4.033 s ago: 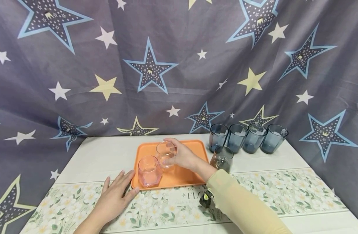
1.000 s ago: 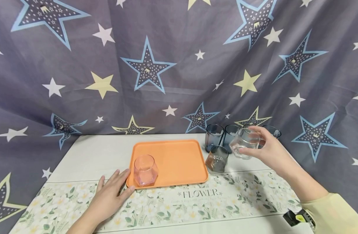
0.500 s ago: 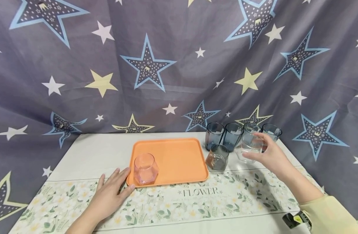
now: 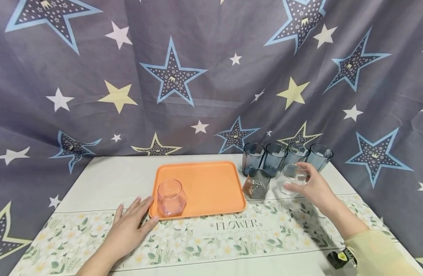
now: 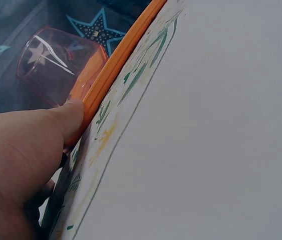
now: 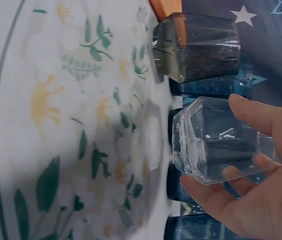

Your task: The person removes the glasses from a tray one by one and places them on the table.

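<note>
My right hand holds a clear drinking glass upright by its sides, thumb on one side and fingers round the other. In the right wrist view the faceted base of the clear glass is close to the table; I cannot tell whether it touches. Just left of it stands a smoky grey glass. My left hand lies at the front left corner of an orange tray, fingers extended and thumb at the rim. A pink-tinted glass stands on the tray near that hand.
Several blue-grey tall glasses stand in a row at the back right, behind the clear glass. A floral runner crosses the white table in front of the tray. A star-patterned curtain hangs behind the table.
My right hand has carried the clear glass from the tray to the right of the grey glass, then lowered it. The left hand has stayed at the tray's corner.
</note>
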Demonstrator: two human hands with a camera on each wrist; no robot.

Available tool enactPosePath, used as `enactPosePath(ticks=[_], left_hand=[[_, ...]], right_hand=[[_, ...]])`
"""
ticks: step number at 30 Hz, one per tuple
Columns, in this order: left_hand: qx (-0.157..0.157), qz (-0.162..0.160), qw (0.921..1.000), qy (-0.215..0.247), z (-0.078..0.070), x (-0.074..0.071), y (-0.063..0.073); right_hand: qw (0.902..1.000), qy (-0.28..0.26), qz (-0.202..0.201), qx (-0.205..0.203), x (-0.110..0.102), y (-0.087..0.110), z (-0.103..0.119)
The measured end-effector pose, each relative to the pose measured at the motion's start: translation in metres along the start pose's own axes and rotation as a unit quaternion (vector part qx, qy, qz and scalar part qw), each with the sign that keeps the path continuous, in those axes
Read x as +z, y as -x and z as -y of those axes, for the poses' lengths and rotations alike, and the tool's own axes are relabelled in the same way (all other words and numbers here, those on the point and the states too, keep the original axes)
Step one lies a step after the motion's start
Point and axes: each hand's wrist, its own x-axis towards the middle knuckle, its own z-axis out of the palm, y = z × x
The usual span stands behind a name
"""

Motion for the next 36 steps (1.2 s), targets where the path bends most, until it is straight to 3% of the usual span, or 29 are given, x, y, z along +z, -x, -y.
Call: enactPosePath(ticks=[18,36], left_hand=[[0.004,-0.001,1.0,-0.007,-0.001,-0.001,-0.001],[0.005,0.001,1.0,-0.004,0.001,0.0,-0.002]], right_hand=[[0.9996,-0.01,0.017,0.02,0.014,-0.008,-0.012],[0.9994,-0.021,0.023,0.016,0.02,-0.008,-0.01]])
